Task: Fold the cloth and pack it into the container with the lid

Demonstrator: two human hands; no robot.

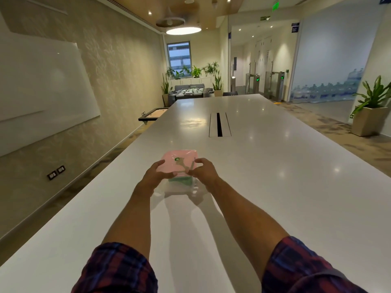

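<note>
A clear container (179,186) stands on the long white table (275,166), straight ahead of me. A pink lid (179,158) lies on top of it. Through the clear wall, something green, seemingly the folded cloth (179,181), shows inside. My left hand (157,173) grips the lid's near-left edge, fingers curled over it. At the near-right edge my right hand (204,170) holds the lid too, thumb on top. The container's front is partly hidden by both hands.
A cable slot (219,124) is set into the table further ahead. The table's left edge runs close beside the container, with a wall and whiteboard (42,81) beyond. A potted plant (372,108) stands on the floor at right.
</note>
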